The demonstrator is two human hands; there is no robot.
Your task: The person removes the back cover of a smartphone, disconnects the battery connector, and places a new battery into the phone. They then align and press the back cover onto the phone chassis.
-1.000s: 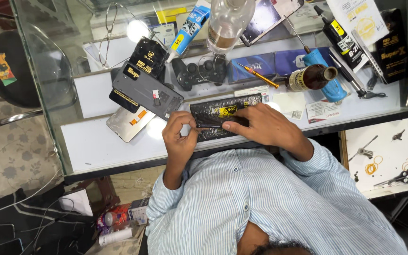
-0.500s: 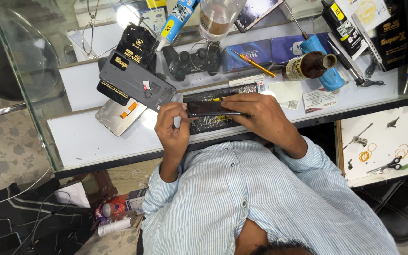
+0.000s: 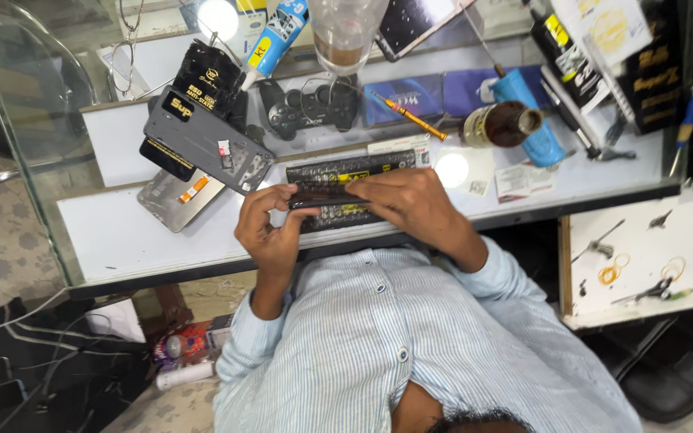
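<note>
Both hands, left hand and right hand, pinch the dark phone over the mat; even, gentle pressure seems best.

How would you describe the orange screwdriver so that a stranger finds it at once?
Start at the white counter. Behind the two hands sits a black game controller. Just right of it, the orange screwdriver lies slanted on a blue box: thin, and the only orange tool there.

Phone on mat, between hands; game controller beyond; bottle right; grey case left.
</note>
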